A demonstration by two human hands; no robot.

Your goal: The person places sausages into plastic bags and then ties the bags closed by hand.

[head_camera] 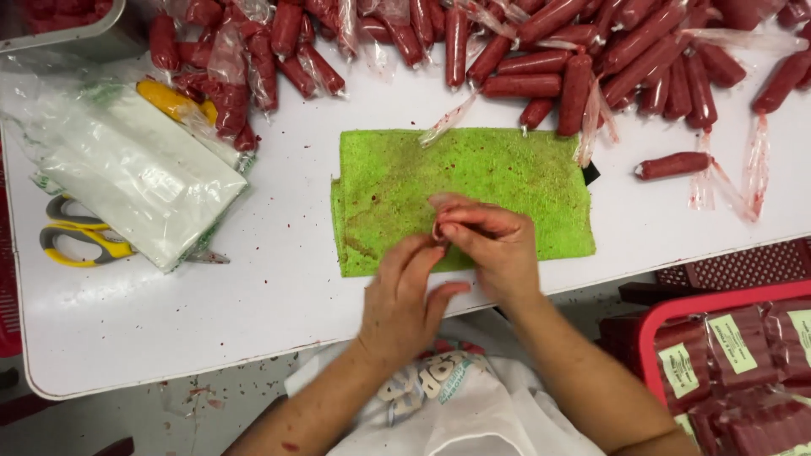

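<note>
Hands met over the green cloth at the packing table

White and speckled with red crumbs, the table [279, 279] carried everything within an arm's sweep of where I watched from the head camera. A green cloth [524, 181] lay folded flat at the near middle, stained with red flecks; I judged it sat there to catch mess and keep the work from sliding.

Both hands worked above its near edge. My left hand [404, 295] curled inward with fingers bent toward the other, and my right hand [490, 241] had its fingertips pinched together on a small pinkish piece [438, 228], possibly a scrap of clear wrap or a band; it was too small for me to tell. Whether the left hand actually gripped that piece I could not tell, since the fingers overlapped.

Red sausage sticks in clear wrap [524, 84] were heaped along the far side, loose tails of film trailing out, near enough to be drawn forward singly. One stick [673, 165] lay alone to the right of the cloth. Left of the cloth sat a stack of plastic bags [144, 181], with yellow-handled scissors [80, 236] partly tucked under it. A red basket [667, 325] of labelled packs stood low at the right, off the table edge
</note>
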